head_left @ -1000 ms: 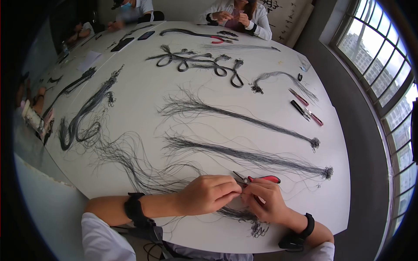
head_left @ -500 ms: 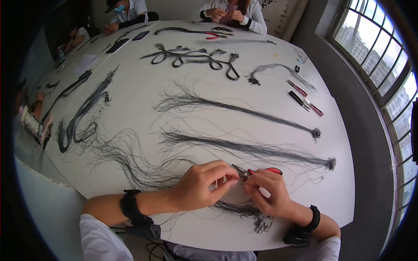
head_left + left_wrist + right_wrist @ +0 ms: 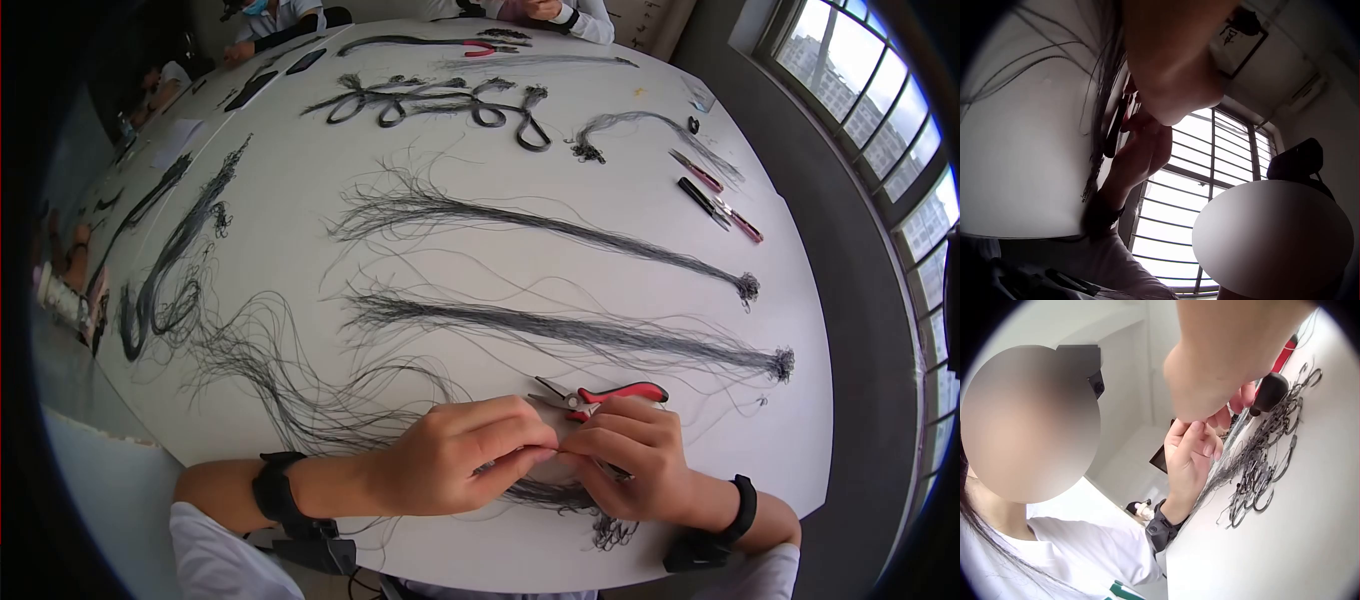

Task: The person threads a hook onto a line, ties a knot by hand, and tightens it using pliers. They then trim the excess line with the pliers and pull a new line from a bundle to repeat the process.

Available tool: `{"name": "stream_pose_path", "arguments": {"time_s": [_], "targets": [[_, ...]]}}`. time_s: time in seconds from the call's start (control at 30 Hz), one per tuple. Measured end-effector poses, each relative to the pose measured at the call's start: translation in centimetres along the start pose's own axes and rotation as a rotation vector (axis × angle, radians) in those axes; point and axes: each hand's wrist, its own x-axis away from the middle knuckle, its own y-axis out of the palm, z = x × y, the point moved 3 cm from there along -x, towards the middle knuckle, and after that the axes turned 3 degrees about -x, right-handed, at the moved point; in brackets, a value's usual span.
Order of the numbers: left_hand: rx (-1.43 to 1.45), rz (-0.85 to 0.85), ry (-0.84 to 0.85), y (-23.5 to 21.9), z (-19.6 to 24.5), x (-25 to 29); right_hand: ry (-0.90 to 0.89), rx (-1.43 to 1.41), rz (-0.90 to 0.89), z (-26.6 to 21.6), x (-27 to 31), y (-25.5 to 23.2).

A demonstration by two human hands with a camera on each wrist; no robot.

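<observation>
In the head view, my left hand point(image 3: 470, 450) pinches a thin strand, largely hidden by the fingertips, between thumb and forefinger. Its fingertips meet those of my right hand point(image 3: 635, 455). Red-and-black pliers point(image 3: 590, 398) lie through the right hand, one handle under its curled fingers, the jaws spread and pointing left. The right thumb and forefinger pinch at the same spot as the left ones. Below both hands a bundle of dark lines point(image 3: 545, 492) ends in fish hooks point(image 3: 613, 532); the right wrist view shows these hooks point(image 3: 1254, 481) close up, beside the pliers' handle end point(image 3: 1270, 394).
Two straight bundles point(image 3: 560, 328) of hooked line lie beyond my hands. Loose wavy strands point(image 3: 265, 385) spread left. Small cutters point(image 3: 705, 203) and red-handled tools point(image 3: 697, 170) lie at the right. Looped bundles point(image 3: 430, 105) are farther back, where other people sit around the white table point(image 3: 480, 560).
The hands drew slightly apart half a second ago, and now their fingertips are together again. The pliers stay with the right hand. The head view has shifted a little.
</observation>
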Motion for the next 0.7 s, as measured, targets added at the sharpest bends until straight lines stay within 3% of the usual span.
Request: {"name": "stream_pose_path", "arguments": {"time_s": [0.07,0.13,0.33,0.7], "targets": [[-0.047,0.081,0.084,-0.08,0.22,0.02,0.054,-0.069,-0.012,0.09,-0.01,-0.2],[-0.088,0.097,0.131,-0.06,0.29,0.11,0.263,-0.347,-0.131,0.71,0.16,-0.04],[-0.124,0.117,0.183,0.06,0.3,0.28,0.429,-0.44,-0.103,0.33,0.03,-0.1],[-0.048,0.091,0.101,0.05,0.22,0.34,0.185,-0.306,-0.028,0.23,-0.11,-0.06]]}}
